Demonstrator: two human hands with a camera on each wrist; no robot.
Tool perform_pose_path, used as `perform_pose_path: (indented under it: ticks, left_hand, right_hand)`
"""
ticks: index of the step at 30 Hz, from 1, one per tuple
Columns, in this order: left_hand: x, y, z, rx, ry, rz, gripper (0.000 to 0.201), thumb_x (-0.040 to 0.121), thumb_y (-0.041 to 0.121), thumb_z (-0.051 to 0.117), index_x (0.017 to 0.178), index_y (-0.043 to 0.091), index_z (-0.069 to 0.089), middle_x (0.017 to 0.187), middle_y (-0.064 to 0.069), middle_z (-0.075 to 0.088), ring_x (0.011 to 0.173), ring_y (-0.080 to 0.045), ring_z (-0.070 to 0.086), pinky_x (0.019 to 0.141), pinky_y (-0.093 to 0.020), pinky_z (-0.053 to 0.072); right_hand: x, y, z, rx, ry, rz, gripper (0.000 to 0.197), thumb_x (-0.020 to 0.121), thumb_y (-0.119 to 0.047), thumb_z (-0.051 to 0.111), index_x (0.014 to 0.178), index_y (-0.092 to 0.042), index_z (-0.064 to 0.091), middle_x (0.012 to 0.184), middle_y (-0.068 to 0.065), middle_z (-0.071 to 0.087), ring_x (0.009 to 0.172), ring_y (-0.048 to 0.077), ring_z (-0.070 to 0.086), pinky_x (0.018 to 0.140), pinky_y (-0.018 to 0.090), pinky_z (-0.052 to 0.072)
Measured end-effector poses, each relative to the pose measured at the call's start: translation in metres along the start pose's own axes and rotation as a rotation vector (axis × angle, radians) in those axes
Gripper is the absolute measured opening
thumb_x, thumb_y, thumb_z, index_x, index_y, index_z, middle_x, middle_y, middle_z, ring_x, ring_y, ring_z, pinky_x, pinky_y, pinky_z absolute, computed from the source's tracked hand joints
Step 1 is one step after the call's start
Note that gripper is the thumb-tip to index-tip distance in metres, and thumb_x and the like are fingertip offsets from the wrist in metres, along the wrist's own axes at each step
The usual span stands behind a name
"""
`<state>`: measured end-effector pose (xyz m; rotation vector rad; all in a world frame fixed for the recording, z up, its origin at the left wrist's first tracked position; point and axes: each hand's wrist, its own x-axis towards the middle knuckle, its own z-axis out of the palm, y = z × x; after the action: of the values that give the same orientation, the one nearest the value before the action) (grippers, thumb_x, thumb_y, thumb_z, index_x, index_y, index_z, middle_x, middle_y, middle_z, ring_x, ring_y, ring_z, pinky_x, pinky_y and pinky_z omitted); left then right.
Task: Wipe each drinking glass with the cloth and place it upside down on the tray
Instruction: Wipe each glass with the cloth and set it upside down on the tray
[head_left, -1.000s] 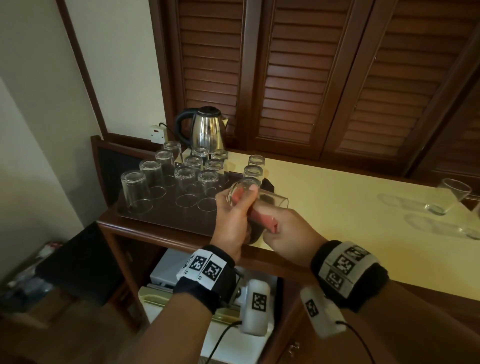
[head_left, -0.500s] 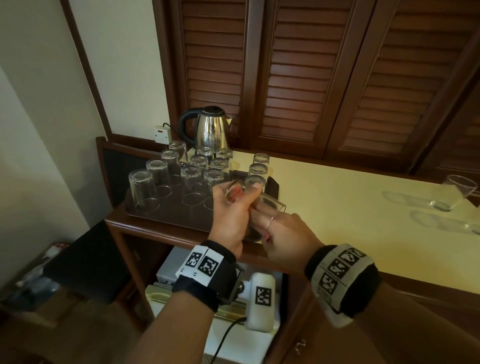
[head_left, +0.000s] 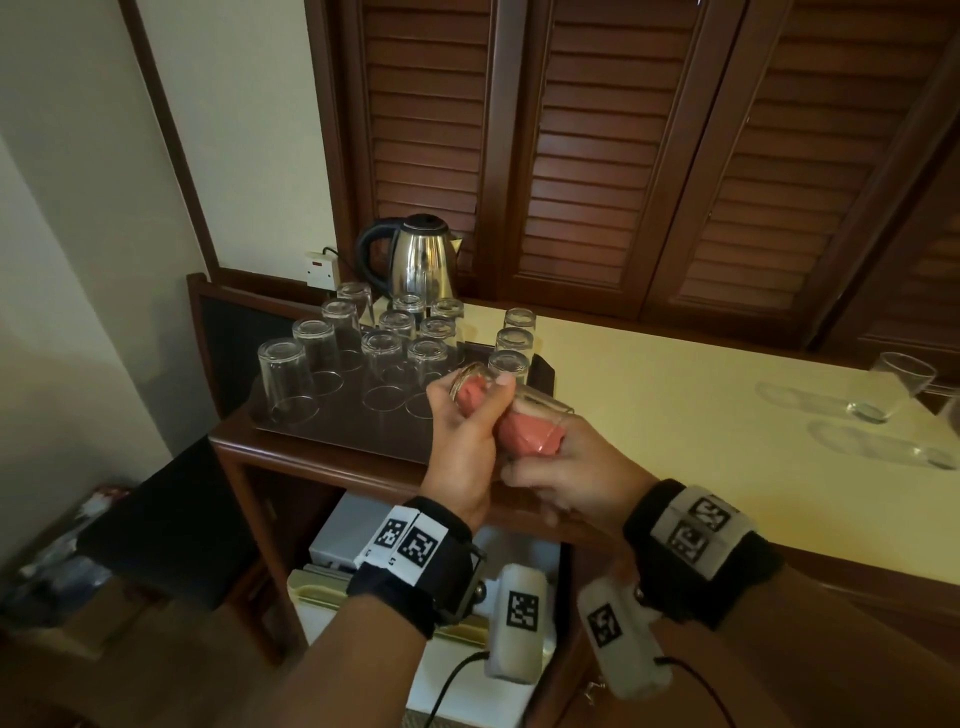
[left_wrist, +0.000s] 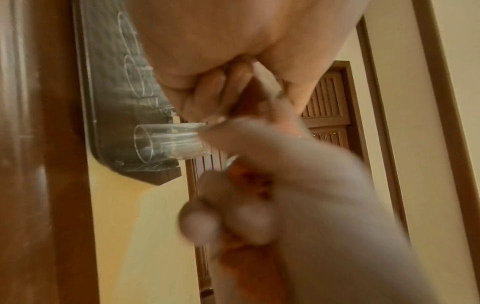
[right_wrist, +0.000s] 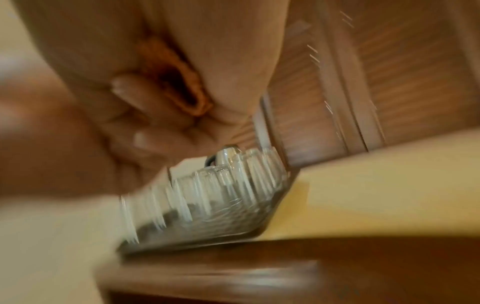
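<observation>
1. Left hand (head_left: 462, 441) grips a drinking glass (head_left: 511, 402) around its body, fingers and thumb curled tight. The glass lies tilted on its side, base end up and toward the tray, mouth toward the right hand.
2. Right hand (head_left: 566, 473) holds a pink cloth (head_left: 530, 431), fingers curled round it; the cloth is stuffed into the glass and shows through the wall as far as the base.
3. Held glass hangs in the air just above the tray's near right corner, clear of the tray surface.
4. Tray (head_left: 332, 436): dark, rectangular, on the left end of the yellow counter (head_left: 675, 415). Upturned glasses (head_left: 283, 379) stand on it in rows, mouths down. One column of three sits along the tray's right edge, just behind the held glass.
5. Steel kettle (head_left: 418, 260) with black handle stands directly behind the tray, against the louvred wooden doors (head_left: 623, 156).
6. Well to the right of the tray, at the counter's far end, one upright glass (head_left: 891, 387) leans in view; another lies partly cut off by the frame edge.
7. Left wrist view: left fingers (left_wrist: 215, 92) wrapped on the glass wall, right hand blurred in front. Right wrist view: heavily motion-blurred; orange-pink cloth in the curled hand, tray of glasses beyond.
</observation>
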<state>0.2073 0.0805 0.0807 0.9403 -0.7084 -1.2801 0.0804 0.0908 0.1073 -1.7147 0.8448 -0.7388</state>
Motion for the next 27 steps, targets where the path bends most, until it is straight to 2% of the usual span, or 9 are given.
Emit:
perform_pose_path:
  ticks: [2,6,12,14,18,21,23,25,27]
  left_hand:
    - [0.002,0.005,0.001,0.084,-0.020,-0.035,0.048,0.101,0.029,0.068,0.136,0.015,0.039,0.101,-0.006,0.064,0.075,-0.016,0.070,0.066,-0.034,0.063]
    - [0.007,0.013,0.003,0.183,-0.026,-0.110,0.049,0.099,0.038,0.070,0.135,0.023,0.039,0.099,-0.005,0.064,0.048,-0.003,0.060,0.041,-0.021,0.044]
    - [0.000,-0.001,0.012,-0.037,0.005,0.002,0.034,0.096,0.011,0.073,0.116,0.019,0.047,0.105,-0.012,0.066,0.096,-0.031,0.070,0.093,-0.053,0.059]
    - [0.003,-0.001,0.012,0.019,0.029,-0.029,0.034,0.095,0.022,0.075,0.115,0.026,0.047,0.118,-0.015,0.068,0.108,-0.035,0.071,0.099,-0.056,0.057]
    - [0.005,-0.001,0.010,0.044,0.024,-0.084,0.035,0.095,0.031,0.075,0.116,0.031,0.047,0.119,-0.013,0.069,0.105,-0.032,0.070,0.088,-0.049,0.057]
    - [0.001,-0.003,0.010,-0.031,0.009,-0.022,0.033,0.094,0.017,0.075,0.115,0.023,0.049,0.111,-0.014,0.065,0.099,-0.033,0.067,0.096,-0.056,0.056]
    - [0.002,-0.001,0.010,-0.025,0.005,0.037,0.033,0.095,0.014,0.074,0.115,0.022,0.048,0.107,-0.010,0.064,0.097,-0.029,0.067,0.097,-0.053,0.056]
    - [0.008,0.002,0.008,0.049,0.009,0.041,0.036,0.095,0.022,0.075,0.119,0.024,0.047,0.115,-0.009,0.066,0.105,-0.026,0.069,0.101,-0.051,0.057]
    - [0.011,0.004,0.004,0.106,0.021,0.004,0.042,0.094,0.034,0.076,0.124,0.029,0.045,0.124,-0.009,0.065,0.113,-0.027,0.068,0.103,-0.052,0.053]
  right_hand:
    - [-0.002,0.003,-0.003,-0.068,0.027,0.000,0.056,0.091,0.010,0.057,0.124,-0.035,0.057,0.072,-0.011,0.067,0.053,0.010,0.059,0.049,0.025,0.052]
    - [-0.003,0.009,-0.002,-1.054,0.053,-0.212,0.043,0.086,-0.032,0.036,0.125,-0.046,0.044,0.131,-0.012,0.056,0.098,0.018,0.063,0.083,0.034,0.054]
    - [-0.005,-0.004,-0.006,-0.074,0.039,-0.031,0.047,0.086,0.018,0.057,0.113,-0.020,0.062,0.068,-0.007,0.063,0.049,0.003,0.056,0.045,0.018,0.046]
    - [-0.008,-0.001,-0.006,-0.208,0.074,-0.074,0.046,0.087,0.016,0.055,0.114,-0.021,0.062,0.077,-0.012,0.068,0.060,0.003,0.062,0.056,0.023,0.052]
    - [-0.006,0.010,-0.004,-1.098,0.064,-0.160,0.055,0.089,-0.008,0.056,0.138,-0.032,0.052,0.146,-0.013,0.050,0.106,0.019,0.062,0.090,0.039,0.054]
    - [-0.004,0.009,-0.002,-0.380,0.083,-0.123,0.044,0.087,0.013,0.054,0.121,-0.015,0.060,0.091,0.001,0.068,0.071,0.011,0.064,0.064,0.025,0.055]
    - [-0.004,0.003,-0.002,0.066,0.061,0.059,0.047,0.086,0.019,0.054,0.119,-0.014,0.061,0.058,0.005,0.053,0.044,0.013,0.049,0.043,0.025,0.043]
    - [-0.001,0.007,-0.003,-0.057,0.100,0.013,0.054,0.086,0.015,0.056,0.125,-0.022,0.060,0.070,0.001,0.064,0.053,0.016,0.058,0.051,0.028,0.052]
    - [0.004,0.014,-0.004,-0.650,0.149,-0.169,0.057,0.086,0.002,0.056,0.132,-0.033,0.055,0.115,-0.008,0.067,0.090,0.019,0.068,0.080,0.037,0.058]
